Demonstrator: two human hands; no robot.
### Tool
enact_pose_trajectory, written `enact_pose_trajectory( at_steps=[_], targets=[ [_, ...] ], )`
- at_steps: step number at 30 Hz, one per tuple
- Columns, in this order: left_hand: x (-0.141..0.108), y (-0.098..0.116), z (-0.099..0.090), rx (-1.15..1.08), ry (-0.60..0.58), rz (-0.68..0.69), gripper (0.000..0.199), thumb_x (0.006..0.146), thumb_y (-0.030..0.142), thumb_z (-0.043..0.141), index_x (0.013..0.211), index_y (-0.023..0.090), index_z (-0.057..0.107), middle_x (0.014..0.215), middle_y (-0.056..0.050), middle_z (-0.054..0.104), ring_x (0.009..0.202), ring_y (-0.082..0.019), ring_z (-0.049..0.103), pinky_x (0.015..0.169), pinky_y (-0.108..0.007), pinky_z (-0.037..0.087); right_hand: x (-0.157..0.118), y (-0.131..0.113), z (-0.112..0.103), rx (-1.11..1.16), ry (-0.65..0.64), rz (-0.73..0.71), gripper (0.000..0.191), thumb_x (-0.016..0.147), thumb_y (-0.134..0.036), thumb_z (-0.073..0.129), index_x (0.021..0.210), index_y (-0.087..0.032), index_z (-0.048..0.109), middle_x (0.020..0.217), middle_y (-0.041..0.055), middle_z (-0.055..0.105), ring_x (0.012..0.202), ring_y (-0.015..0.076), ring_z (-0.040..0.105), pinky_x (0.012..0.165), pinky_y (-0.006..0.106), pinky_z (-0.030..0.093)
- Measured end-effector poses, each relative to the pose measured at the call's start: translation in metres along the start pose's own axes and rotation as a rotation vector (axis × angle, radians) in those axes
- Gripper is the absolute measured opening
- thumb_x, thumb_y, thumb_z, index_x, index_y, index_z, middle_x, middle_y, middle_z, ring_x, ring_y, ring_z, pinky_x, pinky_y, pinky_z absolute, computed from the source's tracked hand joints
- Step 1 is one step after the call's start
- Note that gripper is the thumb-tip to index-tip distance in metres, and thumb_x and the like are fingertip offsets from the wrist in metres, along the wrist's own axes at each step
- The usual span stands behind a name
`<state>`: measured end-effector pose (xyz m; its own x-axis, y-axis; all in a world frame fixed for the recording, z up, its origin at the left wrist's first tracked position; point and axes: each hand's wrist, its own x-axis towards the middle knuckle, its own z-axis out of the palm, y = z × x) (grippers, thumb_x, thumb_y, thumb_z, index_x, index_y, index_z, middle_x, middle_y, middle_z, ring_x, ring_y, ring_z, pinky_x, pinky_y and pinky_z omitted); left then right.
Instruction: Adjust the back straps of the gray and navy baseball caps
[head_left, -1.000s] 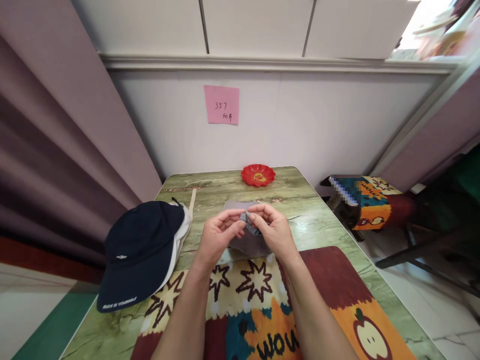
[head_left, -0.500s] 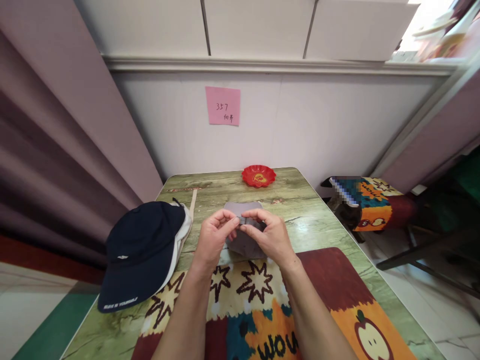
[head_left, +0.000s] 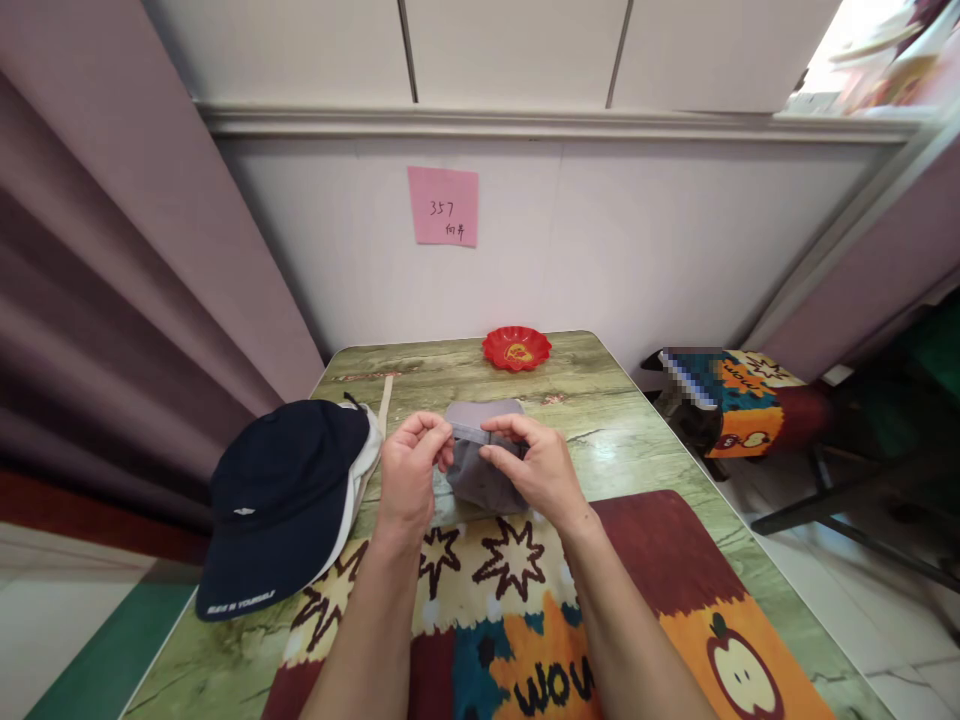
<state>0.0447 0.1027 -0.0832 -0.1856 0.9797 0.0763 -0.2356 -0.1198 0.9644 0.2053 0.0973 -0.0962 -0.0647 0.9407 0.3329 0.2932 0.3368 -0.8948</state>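
Observation:
A grey cap (head_left: 480,478) rests on the table in front of me, its brim pointing away toward the wall. Across its near side runs a grey strap (head_left: 470,433), lifted a little off the crown. My left hand (head_left: 414,462) is closed, pinching the strap's left end between thumb and forefinger. At the strap's other end, where a dark buckle or slider seems to sit, my right hand (head_left: 529,460) grips it between thumb and fingers. Part of the cap's right side is hidden behind my right hand.
Left of my arms lies a navy cap (head_left: 292,480) stacked over a white one (head_left: 367,455). A red scalloped dish (head_left: 517,348) stands at the table's back. Beneath my forearms spreads a patterned mat (head_left: 660,560). A pink note (head_left: 443,207) sticks to the wall.
My left hand has moved left, away from my right, and a longer stretch of the strap now shows between them. My right hand stays nearly in place.

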Motion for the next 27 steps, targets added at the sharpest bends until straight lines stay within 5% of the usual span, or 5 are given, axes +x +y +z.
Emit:
enact_pose_trajectory(
  at_steps=[8, 13, 20, 27],
  targets=[
    [-0.001, -0.001, 0.0, 0.079, -0.042, -0.04, 0.021, 0.073, 0.031, 0.07, 0.078, 0.018, 0.056, 0.048, 0.007, 0.052, 0.04, -0.007, 0.045, 0.039, -0.017, 0.034, 0.002, 0.003, -0.001, 0.047, 0.004, 0.043, 0.022, 0.079, -0.021, 0.067, 0.1, -0.023, 0.071, 0.095, 0.0021, 0.074, 0.084, 0.0181, 0.066, 0.08, 0.03, 0.051],
    [-0.003, -0.002, 0.003, 0.096, -0.302, -0.228, 0.042, 0.073, 0.036, 0.069, 0.109, 0.017, 0.059, 0.062, 0.004, 0.06, 0.041, -0.011, 0.053, 0.034, -0.019, 0.038, 0.003, 0.007, 0.001, 0.228, 0.016, 0.088, 0.023, 0.078, -0.023, 0.065, 0.101, -0.02, 0.068, 0.092, 0.0026, 0.072, 0.077, 0.0155, 0.064, 0.074, 0.028, 0.052],
    [-0.003, -0.011, 0.005, 0.205, -0.328, -0.234, 0.032, 0.073, 0.039, 0.072, 0.093, 0.015, 0.063, 0.051, 0.006, 0.054, 0.037, -0.007, 0.046, 0.035, -0.016, 0.035, 0.003, 0.002, 0.002, 0.393, -0.076, 0.173, 0.026, 0.076, -0.028, 0.066, 0.1, -0.019, 0.068, 0.094, 0.0041, 0.072, 0.086, 0.0182, 0.067, 0.081, 0.031, 0.052],
    [-0.004, -0.004, 0.003, 0.144, -0.392, -0.315, 0.026, 0.075, 0.04, 0.071, 0.081, 0.019, 0.056, 0.045, 0.006, 0.053, 0.035, -0.008, 0.046, 0.033, -0.015, 0.034, 0.001, -0.006, -0.002, 0.554, -0.139, 0.186, 0.019, 0.072, -0.025, 0.068, 0.087, -0.022, 0.059, 0.076, -0.0034, 0.06, 0.071, 0.0131, 0.057, 0.071, 0.024, 0.046]
  ],
)
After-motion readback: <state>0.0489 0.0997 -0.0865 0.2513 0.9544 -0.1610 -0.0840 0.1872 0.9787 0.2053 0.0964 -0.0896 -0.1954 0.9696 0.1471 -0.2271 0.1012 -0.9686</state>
